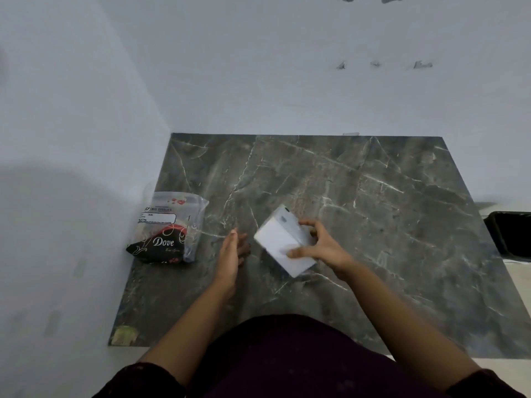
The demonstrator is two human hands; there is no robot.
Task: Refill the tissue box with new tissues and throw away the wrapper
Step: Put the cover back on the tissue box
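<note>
A white tissue box [283, 242] is tilted just above the grey marble counter [373, 196], and my right hand [319, 245] grips it from its right side. To the left of the box, my left hand [231, 249] hovers with its fingers straight and apart, holding nothing. A plastic tissue pack [168, 228] with a black "Dove" print lies at the counter's left edge against the wall, apart from both hands.
White walls close off the counter at the back and on the left. A black bin [510, 232] stands past the counter's right edge. A small greenish patch [124, 335] marks the front left corner.
</note>
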